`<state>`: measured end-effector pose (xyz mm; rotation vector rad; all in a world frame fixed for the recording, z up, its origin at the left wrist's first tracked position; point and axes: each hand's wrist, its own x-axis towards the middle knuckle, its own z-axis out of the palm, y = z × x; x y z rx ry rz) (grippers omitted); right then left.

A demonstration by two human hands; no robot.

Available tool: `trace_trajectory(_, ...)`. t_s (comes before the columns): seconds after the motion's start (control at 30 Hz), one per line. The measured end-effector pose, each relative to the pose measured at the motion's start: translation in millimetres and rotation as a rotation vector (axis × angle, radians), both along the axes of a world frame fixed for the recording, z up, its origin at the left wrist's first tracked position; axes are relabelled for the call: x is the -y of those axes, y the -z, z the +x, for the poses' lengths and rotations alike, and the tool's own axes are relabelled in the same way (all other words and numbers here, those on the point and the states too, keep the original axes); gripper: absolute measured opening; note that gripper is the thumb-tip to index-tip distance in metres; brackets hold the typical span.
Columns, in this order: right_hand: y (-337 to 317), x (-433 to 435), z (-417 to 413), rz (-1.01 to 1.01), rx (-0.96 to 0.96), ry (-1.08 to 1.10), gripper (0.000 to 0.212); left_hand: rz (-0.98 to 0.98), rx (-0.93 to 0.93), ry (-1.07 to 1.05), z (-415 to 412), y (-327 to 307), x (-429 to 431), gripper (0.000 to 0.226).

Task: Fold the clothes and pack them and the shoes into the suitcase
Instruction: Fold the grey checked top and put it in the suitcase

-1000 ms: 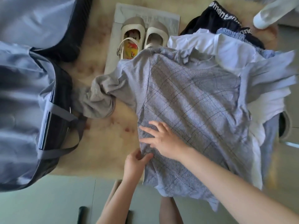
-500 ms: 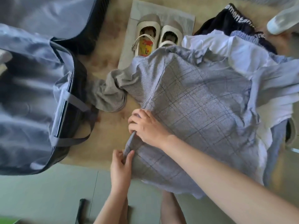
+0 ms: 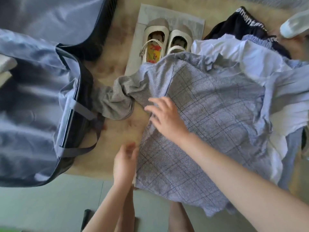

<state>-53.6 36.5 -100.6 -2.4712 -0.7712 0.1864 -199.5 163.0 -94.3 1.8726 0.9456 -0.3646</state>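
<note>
A grey-blue checked garment (image 3: 209, 118) lies spread over the pile of clothes on the beige rug. My right hand (image 3: 165, 118) rests on its left edge with the fingers spread flat. My left hand (image 3: 124, 162) sits beside the garment's lower left edge, fingers relaxed, touching the hem. One grey sleeve (image 3: 115, 104) lies crumpled toward the open grey-blue suitcase (image 3: 33, 101) at the left. A pair of white strap shoes (image 3: 165, 42) stands on a pale bag at the top centre.
White clothes (image 3: 250, 56) and a dark garment with a lettered waistband (image 3: 242, 25) lie under and behind the checked one. A white sock (image 3: 294, 27) shows at the top right. Pale green floor (image 3: 50, 206) borders the rug near me.
My right hand has let go of the folded edge and now lies flat higher on the garment. My left hand has released the hem it pinched. The edge lies flatter.
</note>
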Motion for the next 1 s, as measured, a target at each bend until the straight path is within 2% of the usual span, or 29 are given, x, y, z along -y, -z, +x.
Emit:
trace_trajectory(0.13, -21, 1, 72, -0.059, 0.046, 0.217, 0.037, -0.045, 0.086, -0.099, 55, 1, 7, 0.028)
trace_trajectory(0.2, -29, 0, 101, -0.074, 0.055, 0.262, 0.04, -0.142, 0.093, -0.202, 85, -2, 12, 0.034)
trace_trajectory(0.3, -33, -6, 128, -0.187, 0.018, 0.217, 0.046, -0.347, 0.015, -0.373, 123, 7, 13, 0.052)
trace_trajectory(0.4, -32, -13, 139, -0.275, -0.046, 0.165, 0.033, -0.492, -0.114, -0.518, 147, 15, 13, 0.072)
trace_trajectory(0.5, -31, -18, 141, -0.26, -0.01, 0.15, 0.015, -0.508, -0.145, -0.605, 157, 19, 11, 0.054)
trace_trajectory(0.63, -38, -33, 141, -0.189, 0.076, 0.128, 0.012, -0.654, -0.101, -0.66, 163, 17, 9, 0.029)
trace_trajectory(0.73, -42, -43, 142, -0.151, 0.12, 0.137, 0.011, -0.529, -0.041, -0.743, 164, 21, 6, 0.012)
trace_trajectory(0.83, -45, -52, 146, -0.123, 0.15, 0.166, 0.013, -0.372, 0.017, -0.897, 159, 19, -2, 0.028)
trace_trajectory(1.0, -57, -73, 150, -0.035, 0.134, 0.233, 0.014, -0.189, 0.093, -0.982, 160, -12, -19, 0.022)
